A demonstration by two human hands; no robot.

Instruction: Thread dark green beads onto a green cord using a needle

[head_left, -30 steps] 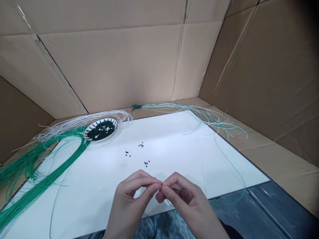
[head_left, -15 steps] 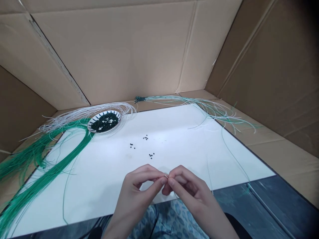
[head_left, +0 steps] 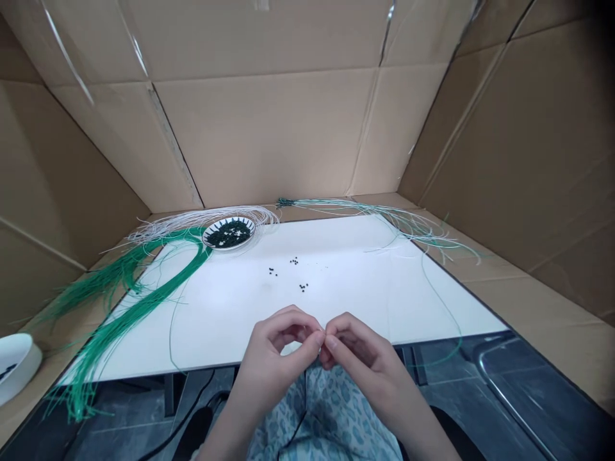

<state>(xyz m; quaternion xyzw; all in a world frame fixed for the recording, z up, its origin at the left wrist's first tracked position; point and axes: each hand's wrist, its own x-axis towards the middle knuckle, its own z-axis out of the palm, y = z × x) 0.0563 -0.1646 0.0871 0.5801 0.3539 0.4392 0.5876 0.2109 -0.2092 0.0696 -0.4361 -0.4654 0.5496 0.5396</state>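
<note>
Just past the table's near edge, above my lap, both hands meet fingertip to fingertip. My left hand (head_left: 281, 349) pinches a thin pale cord (head_left: 323, 331) between thumb and forefinger. My right hand (head_left: 362, 358) is closed in a pinch on the same cord, close against the left fingertips. Most of the cord is hidden by the fingers. Ahead of the hands, several small dark beads (head_left: 302, 287) lie in three loose clusters on the white tabletop (head_left: 355, 275).
A striped white dish (head_left: 253, 237) of dark beads stands at the back left. Around it lie green cords (head_left: 168, 285) and white cords (head_left: 192, 219). Beaded cords (head_left: 331, 203) stretch along the back right. A white bowl (head_left: 29, 365) is far left. Cardboard walls (head_left: 269, 128) surround the table.
The view has tilted up and shifted left, bringing the white bowl and more floor into sight. Both hands stay pinched together, with the left fingers a little more arched.
</note>
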